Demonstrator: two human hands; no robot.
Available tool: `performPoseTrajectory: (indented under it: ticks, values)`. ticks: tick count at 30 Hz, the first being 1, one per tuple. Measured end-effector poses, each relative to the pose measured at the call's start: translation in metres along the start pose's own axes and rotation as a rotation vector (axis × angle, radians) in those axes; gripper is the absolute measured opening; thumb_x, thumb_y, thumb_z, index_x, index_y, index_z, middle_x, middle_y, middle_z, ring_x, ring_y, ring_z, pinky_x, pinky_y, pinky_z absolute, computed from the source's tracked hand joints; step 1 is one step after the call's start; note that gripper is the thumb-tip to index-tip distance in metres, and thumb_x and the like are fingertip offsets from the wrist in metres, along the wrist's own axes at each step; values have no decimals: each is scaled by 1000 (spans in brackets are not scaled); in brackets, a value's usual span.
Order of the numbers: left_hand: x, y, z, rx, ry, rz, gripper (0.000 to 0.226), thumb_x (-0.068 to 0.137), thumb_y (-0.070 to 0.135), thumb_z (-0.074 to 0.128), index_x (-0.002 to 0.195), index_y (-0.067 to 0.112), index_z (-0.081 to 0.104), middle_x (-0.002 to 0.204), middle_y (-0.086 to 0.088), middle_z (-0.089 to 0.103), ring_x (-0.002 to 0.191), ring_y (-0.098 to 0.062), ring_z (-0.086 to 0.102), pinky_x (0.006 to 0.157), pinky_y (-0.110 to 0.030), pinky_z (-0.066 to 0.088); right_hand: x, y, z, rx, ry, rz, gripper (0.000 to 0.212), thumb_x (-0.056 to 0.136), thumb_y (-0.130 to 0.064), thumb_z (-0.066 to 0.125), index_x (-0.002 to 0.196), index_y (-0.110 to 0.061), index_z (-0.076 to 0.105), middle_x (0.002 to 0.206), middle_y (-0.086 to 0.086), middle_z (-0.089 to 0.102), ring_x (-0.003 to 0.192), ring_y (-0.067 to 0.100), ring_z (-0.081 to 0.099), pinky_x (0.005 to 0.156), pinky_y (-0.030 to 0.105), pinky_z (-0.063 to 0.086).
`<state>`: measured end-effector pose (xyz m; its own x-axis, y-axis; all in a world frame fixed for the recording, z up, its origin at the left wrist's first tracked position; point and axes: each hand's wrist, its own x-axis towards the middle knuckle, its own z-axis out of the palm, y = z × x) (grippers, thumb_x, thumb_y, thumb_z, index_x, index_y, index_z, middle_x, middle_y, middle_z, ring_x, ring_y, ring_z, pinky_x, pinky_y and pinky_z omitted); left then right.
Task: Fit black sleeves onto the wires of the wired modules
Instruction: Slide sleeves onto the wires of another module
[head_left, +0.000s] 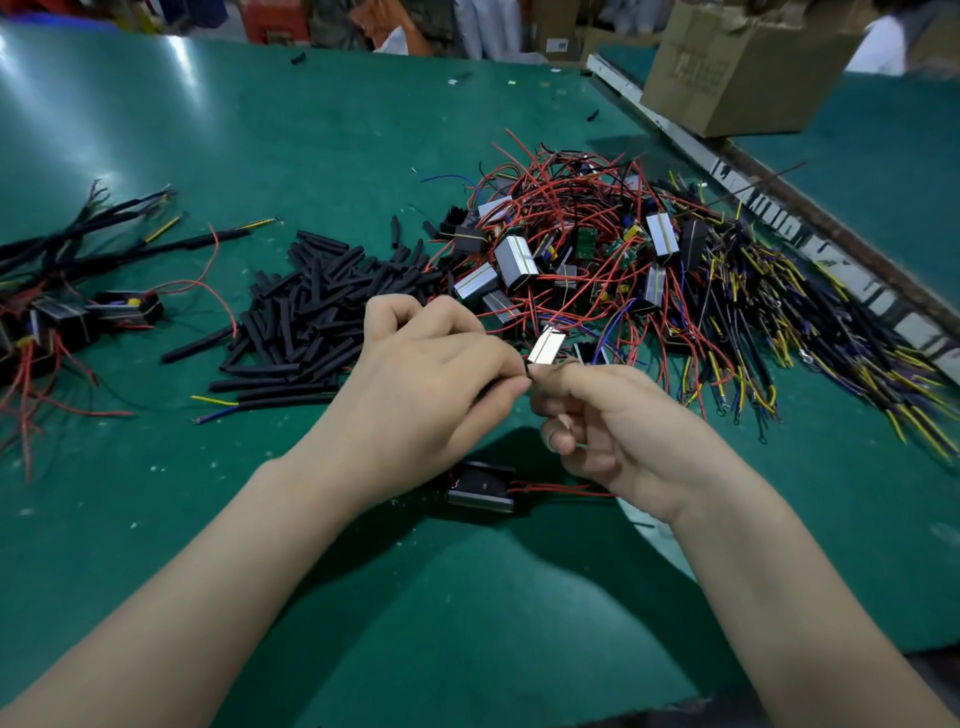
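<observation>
Above the green table (311, 130), the left hand (431, 374) pinches a black sleeve (525, 370) between thumb and forefinger, meeting the right hand (618, 431), whose curled fingers grip a module's wires, that module (480, 486) lying below, near the sleeve pile (322, 317).

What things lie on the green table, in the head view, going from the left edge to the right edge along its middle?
Finished modules with sleeved wires → pile of black sleeves → heap of modules with red wires → bundle of yellow and dark wires → white strip at the table edge.
</observation>
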<state>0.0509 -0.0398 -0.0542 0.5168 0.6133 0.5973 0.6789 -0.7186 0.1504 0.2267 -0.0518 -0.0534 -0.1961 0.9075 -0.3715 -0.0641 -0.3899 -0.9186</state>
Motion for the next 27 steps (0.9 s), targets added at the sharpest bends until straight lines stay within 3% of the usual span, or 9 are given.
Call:
performPoseTrajectory:
  ticks: [6,8,10,17,19,21,23,25,27]
  values:
    - [1,-2,3,-117,-20,-189,18,89,39,53,88,29,68,72,17,58,85,-7,50,81,-33,22,-1,-3,-5,-2,17,-85,6,86,-21,65,87,-15,66,70,-7,57,51,8,53,35,14,26]
    - [0,-4,5,-106,-5,-216,15,88,37,55,87,29,68,73,18,58,84,-6,48,79,-31,20,-2,-4,-7,10,-14,-101,35,73,-36,70,101,-15,66,76,-8,62,57,9,57,39,15,32]
    - [-1,-7,6,-109,13,-244,14,87,37,55,85,29,67,74,18,60,84,-4,46,78,-30,19,-3,-7,-9,40,-4,-143,44,67,-39,67,106,-18,65,78,-8,65,58,8,58,40,15,33]
    - [-2,-10,8,-168,56,-291,14,87,38,55,85,31,66,67,23,53,82,-3,46,78,-28,19,-12,-35,-39,274,200,-351,11,90,-28,51,92,-22,59,67,-9,56,50,5,47,35,14,26]
    - [-2,-11,8,-178,59,-298,15,86,38,54,85,31,66,67,23,53,83,-5,48,78,-27,18,-14,-42,-57,90,421,-374,10,94,-24,52,91,-21,62,66,-9,58,47,4,49,34,14,26]
    - [-2,-11,8,-190,57,-298,15,86,39,54,85,31,66,68,22,54,84,-8,49,79,-27,17,-12,-45,-82,-264,689,-346,10,92,-23,55,89,-21,64,70,-7,61,46,3,52,37,14,32]
    - [-2,-11,8,-197,58,-290,15,86,39,53,85,31,66,68,20,56,84,-9,50,79,-27,16,-7,-45,-109,-628,871,-251,14,90,-26,54,81,-21,65,76,2,65,60,13,60,53,20,41]
    - [-2,-11,9,-200,59,-284,16,86,40,53,84,31,66,68,19,56,83,-9,51,78,-26,16,1,-44,-129,-823,879,-88,20,89,-24,52,83,-16,69,77,12,66,73,27,57,62,28,40]
    - [-2,-10,10,-206,59,-284,15,85,40,52,84,32,65,67,19,54,82,-9,51,77,-26,16,11,-39,-136,-920,808,49,21,89,-17,51,93,-15,71,77,15,67,75,30,58,59,27,39]
